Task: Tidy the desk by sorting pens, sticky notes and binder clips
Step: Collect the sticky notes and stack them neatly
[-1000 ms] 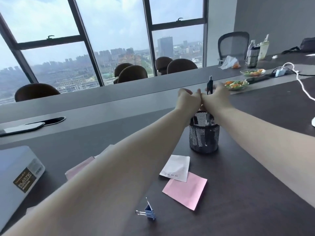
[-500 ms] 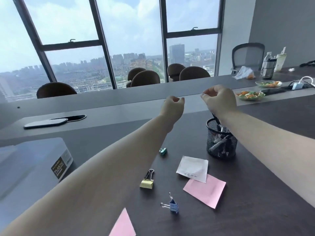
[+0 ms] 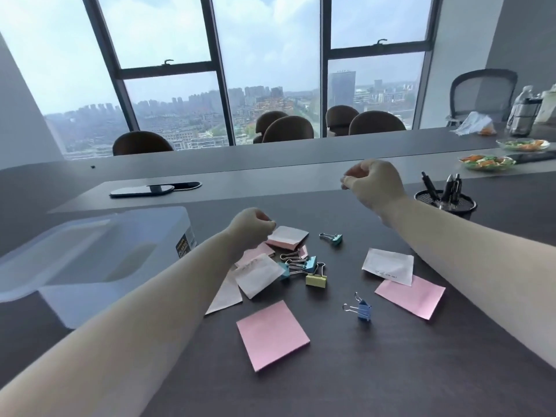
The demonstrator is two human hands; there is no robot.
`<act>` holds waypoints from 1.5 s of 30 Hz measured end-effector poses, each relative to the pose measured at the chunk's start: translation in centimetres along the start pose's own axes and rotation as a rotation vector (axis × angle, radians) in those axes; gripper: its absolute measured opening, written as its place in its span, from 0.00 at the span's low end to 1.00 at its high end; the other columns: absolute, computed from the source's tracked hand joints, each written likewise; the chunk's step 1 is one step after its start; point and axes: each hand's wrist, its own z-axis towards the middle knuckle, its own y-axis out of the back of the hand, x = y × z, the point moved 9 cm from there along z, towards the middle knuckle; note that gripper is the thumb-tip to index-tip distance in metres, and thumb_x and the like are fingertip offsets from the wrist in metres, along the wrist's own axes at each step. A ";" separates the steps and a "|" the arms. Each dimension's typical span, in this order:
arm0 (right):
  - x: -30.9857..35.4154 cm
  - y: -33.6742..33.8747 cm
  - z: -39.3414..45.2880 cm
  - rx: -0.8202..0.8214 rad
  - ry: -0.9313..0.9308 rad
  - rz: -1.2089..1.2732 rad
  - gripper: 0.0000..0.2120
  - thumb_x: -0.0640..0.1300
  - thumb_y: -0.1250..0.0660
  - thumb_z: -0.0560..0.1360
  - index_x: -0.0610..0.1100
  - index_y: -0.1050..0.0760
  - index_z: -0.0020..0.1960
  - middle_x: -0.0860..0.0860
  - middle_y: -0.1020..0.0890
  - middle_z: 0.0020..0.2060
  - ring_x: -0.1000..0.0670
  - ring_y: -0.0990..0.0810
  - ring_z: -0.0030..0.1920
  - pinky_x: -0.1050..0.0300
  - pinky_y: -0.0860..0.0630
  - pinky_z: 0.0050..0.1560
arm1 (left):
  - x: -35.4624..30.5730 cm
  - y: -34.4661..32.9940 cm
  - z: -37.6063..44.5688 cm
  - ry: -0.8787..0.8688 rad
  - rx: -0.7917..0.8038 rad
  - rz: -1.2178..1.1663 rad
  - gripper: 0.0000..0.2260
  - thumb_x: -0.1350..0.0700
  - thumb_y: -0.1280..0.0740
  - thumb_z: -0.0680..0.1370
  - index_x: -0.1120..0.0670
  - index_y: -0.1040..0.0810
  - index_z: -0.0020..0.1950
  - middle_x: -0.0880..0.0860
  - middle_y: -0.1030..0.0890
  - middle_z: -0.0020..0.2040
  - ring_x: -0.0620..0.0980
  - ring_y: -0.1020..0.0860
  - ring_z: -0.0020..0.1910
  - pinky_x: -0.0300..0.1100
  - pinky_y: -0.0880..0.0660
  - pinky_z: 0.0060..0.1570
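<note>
A black mesh pen cup (image 3: 446,204) with several pens (image 3: 451,188) stands at the right. My right hand (image 3: 374,186) hovers left of the cup, fingers curled, with nothing visible in it. Lower down, my left hand (image 3: 251,227) is curled into a loose fist just beside a folded pink-and-white sticky note (image 3: 287,236). Pink notes (image 3: 272,334) (image 3: 410,294) and white notes (image 3: 388,266) (image 3: 258,273) lie scattered. Loose binder clips: a teal one (image 3: 332,237), a tangled cluster (image 3: 302,264), a yellow one (image 3: 316,279) and a blue one (image 3: 362,310).
A translucent plastic box (image 3: 90,260) sits at the left on the dark desk (image 3: 391,371). A phone (image 3: 141,191) lies on the raised grey ledge behind. Two salad bowls (image 3: 486,162), bottles (image 3: 523,115) and a bag stand far right. Chairs line the windows.
Both hands have left the pen cup and parted. My left hand has dropped toward the notes, my right drifted left of the cup. The view has swung left and down, showing more notes and clips.
</note>
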 end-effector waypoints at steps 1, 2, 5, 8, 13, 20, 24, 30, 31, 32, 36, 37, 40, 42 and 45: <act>0.1 -0.5 -0.4 0.012 0.003 -0.003 0.05 0.40 0.33 0.73 0.40 0.19 0.44 0.42 0.14 0.44 0.44 0.18 0.47 0.55 0.23 0.48 | 1.1 0.6 -0.3 0.012 -0.018 0.039 0.04 0.58 0.37 0.78 0.57 0.25 0.49 0.58 0.21 0.48 0.54 0.24 0.45 0.42 0.27 0.40; 0.2 -1.0 -0.8 0.023 0.005 -0.007 0.04 0.40 0.33 0.73 0.41 0.19 0.42 0.43 0.14 0.44 0.45 0.18 0.46 0.55 0.24 0.48 | 2.1 1.2 -0.6 0.018 -0.038 0.072 0.04 0.57 0.37 0.78 0.57 0.25 0.49 0.58 0.21 0.49 0.55 0.23 0.47 0.45 0.25 0.45; -0.2 -2.3 -1.9 0.087 -0.008 -0.025 0.08 0.40 0.33 0.73 0.47 0.22 0.36 0.45 0.15 0.40 0.48 0.19 0.44 0.58 0.25 0.46 | 3.9 2.4 -1.4 0.019 -0.080 0.155 0.10 0.56 0.36 0.77 0.59 0.22 0.54 0.54 0.23 0.48 0.53 0.25 0.48 0.45 0.25 0.49; -1.8 -4.5 -3.2 0.215 -0.050 -0.070 0.06 0.41 0.33 0.73 0.47 0.22 0.37 0.46 0.14 0.40 0.50 0.20 0.44 0.59 0.26 0.43 | 4.7 2.8 -1.9 0.003 -0.084 0.204 0.11 0.54 0.35 0.77 0.58 0.22 0.56 0.53 0.22 0.50 0.50 0.25 0.45 0.37 0.30 0.37; -3.0 -6.3 -4.3 0.302 -0.074 -0.087 0.03 0.40 0.32 0.72 0.44 0.21 0.40 0.44 0.15 0.41 0.47 0.19 0.45 0.54 0.23 0.50 | 6.2 1.7 -1.6 0.065 0.012 0.268 0.17 0.50 0.32 0.75 0.55 0.25 0.62 0.54 0.25 0.61 0.51 0.26 0.52 0.40 0.30 0.49; -3.8 -7.2 -4.7 0.413 -0.053 -0.167 0.05 0.40 0.30 0.72 0.39 0.19 0.46 0.44 0.17 0.40 0.49 0.23 0.39 0.61 0.28 0.37 | 6.5 0.8 -1.3 0.102 0.075 0.444 0.38 0.36 0.28 0.65 0.49 0.34 0.70 0.53 0.32 0.70 0.53 0.32 0.68 0.46 0.32 0.67; -4.3 -7.3 -4.7 0.439 -0.034 -0.215 0.06 0.41 0.29 0.71 0.40 0.19 0.46 0.47 0.20 0.37 0.49 0.23 0.40 0.60 0.28 0.38 | 6.8 0.6 -1.0 0.119 0.098 0.561 0.45 0.36 0.27 0.64 0.45 0.42 0.76 0.53 0.38 0.74 0.56 0.40 0.74 0.50 0.37 0.70; -5.5 -6.8 -4.1 0.458 -0.048 -0.364 0.08 0.40 0.31 0.72 0.40 0.20 0.51 0.45 0.17 0.47 0.47 0.22 0.48 0.57 0.27 0.51 | 7.8 1.3 0.2 0.165 0.107 0.593 0.54 0.34 0.26 0.61 0.48 0.51 0.78 0.55 0.40 0.77 0.57 0.41 0.75 0.52 0.39 0.73; -5.8 -6.6 -3.9 0.458 -0.052 -0.418 0.09 0.41 0.31 0.72 0.41 0.21 0.52 0.45 0.17 0.49 0.47 0.22 0.49 0.56 0.26 0.53 | 7.8 1.4 0.4 0.174 0.110 0.613 0.54 0.33 0.26 0.61 0.49 0.50 0.78 0.55 0.40 0.76 0.57 0.41 0.75 0.52 0.38 0.72; -6.1 -6.2 -3.7 0.457 -0.060 -0.471 0.11 0.42 0.31 0.71 0.42 0.21 0.53 0.46 0.18 0.50 0.47 0.22 0.51 0.56 0.26 0.54 | 7.9 1.5 0.6 0.188 0.116 0.630 0.54 0.33 0.26 0.60 0.51 0.47 0.77 0.55 0.39 0.76 0.57 0.39 0.74 0.52 0.37 0.72; -7.1 -4.2 -3.1 0.466 -0.112 -0.666 0.17 0.44 0.31 0.72 0.43 0.25 0.60 0.47 0.22 0.59 0.46 0.24 0.60 0.57 0.28 0.56 | 8.0 1.5 1.3 0.187 0.133 0.597 0.41 0.33 0.26 0.59 0.53 0.30 0.65 0.53 0.27 0.65 0.54 0.30 0.64 0.48 0.29 0.63; -7.3 -3.7 -3.0 0.476 -0.124 -0.714 0.19 0.45 0.30 0.71 0.43 0.26 0.61 0.47 0.22 0.60 0.46 0.24 0.61 0.57 0.28 0.57 | 7.7 1.5 1.5 0.169 0.103 0.586 0.38 0.34 0.26 0.61 0.53 0.29 0.63 0.53 0.26 0.63 0.54 0.30 0.63 0.46 0.29 0.62; -8.1 -3.1 -3.3 0.554 -0.182 -0.814 0.26 0.50 0.27 0.69 0.41 0.26 0.63 0.46 0.22 0.61 0.45 0.23 0.61 0.55 0.26 0.59 | 7.3 1.9 2.1 0.151 -0.023 0.597 0.32 0.35 0.28 0.65 0.56 0.26 0.60 0.56 0.24 0.61 0.56 0.28 0.63 0.45 0.30 0.58; -8.5 -3.1 -3.9 0.622 -0.238 -0.833 0.33 0.54 0.25 0.66 0.40 0.28 0.65 0.45 0.23 0.62 0.45 0.24 0.61 0.54 0.26 0.60 | 7.8 2.0 2.5 0.199 -0.058 0.583 0.34 0.35 0.29 0.66 0.58 0.27 0.61 0.56 0.24 0.60 0.56 0.27 0.61 0.45 0.29 0.56; -8.8 -3.0 -4.7 0.706 -0.295 -0.901 0.39 0.57 0.24 0.64 0.40 0.32 0.68 0.45 0.25 0.65 0.43 0.25 0.63 0.53 0.24 0.51 | 8.1 1.7 2.8 0.242 -0.005 0.576 0.27 0.37 0.28 0.67 0.59 0.26 0.50 0.54 0.24 0.47 0.53 0.25 0.47 0.41 0.29 0.41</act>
